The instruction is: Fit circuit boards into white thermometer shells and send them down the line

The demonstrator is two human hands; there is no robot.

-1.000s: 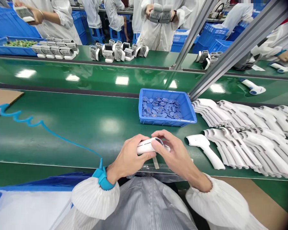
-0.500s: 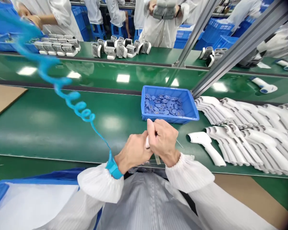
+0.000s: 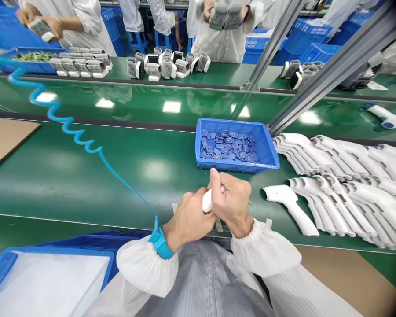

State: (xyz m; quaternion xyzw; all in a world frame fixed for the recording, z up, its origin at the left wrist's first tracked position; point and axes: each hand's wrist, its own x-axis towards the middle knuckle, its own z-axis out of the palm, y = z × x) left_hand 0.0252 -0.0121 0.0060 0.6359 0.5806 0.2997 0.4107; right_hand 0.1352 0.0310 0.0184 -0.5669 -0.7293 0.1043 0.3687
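My left hand (image 3: 194,215) is closed round a white plastic housing (image 3: 207,201), mostly hidden by my fingers. Against it my right hand (image 3: 231,196) is clenched with the thumb up, gripping the upper part of the same piece. A teal wrist strap (image 3: 161,243) with a coiled blue cord (image 3: 119,176) is on my left wrist. Just beyond my hands stands a blue bin (image 3: 237,167) holding many small blue oval parts (image 3: 229,147). To the right of my right hand lies a single white pistol-shaped housing (image 3: 288,204).
Rows of white pistol-shaped housings (image 3: 336,202) cover the right of the green bench (image 3: 119,189). A metal post (image 3: 323,75) slants up behind the bin. Cardboard (image 3: 6,136) lies at left, and a lined blue crate (image 3: 49,281) stands below. Co-workers (image 3: 221,39) handle grey-and-white devices opposite.
My hands have shifted slightly down in view, and more of the white housing shows between them. The coiled cord has swung left. A co-worker at upper left now holds up a grey-and-white device.
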